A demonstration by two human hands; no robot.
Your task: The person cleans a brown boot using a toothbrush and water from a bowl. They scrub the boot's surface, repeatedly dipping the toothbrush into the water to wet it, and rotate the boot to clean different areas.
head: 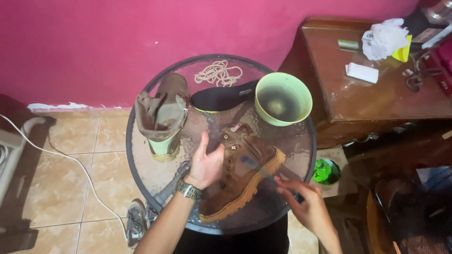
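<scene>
My left hand (205,164) lies flat on the brown boot (240,171) near the counter's (141,155) front edge, fingers spread; my right hand (306,207) pinches a toothbrush (263,170) over its side. Laces (218,73), insole (221,98) already out; second boot (162,117) waits.

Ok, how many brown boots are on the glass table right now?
2: one boot lies on its side under the left hand, and the other boot stands upright at the table's left side. None seem hidden.

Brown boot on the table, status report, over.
Left hand steadies brown boot. Right hand holds toothbrush against it. Green bowl stands apart, nothing blocking.
</scene>
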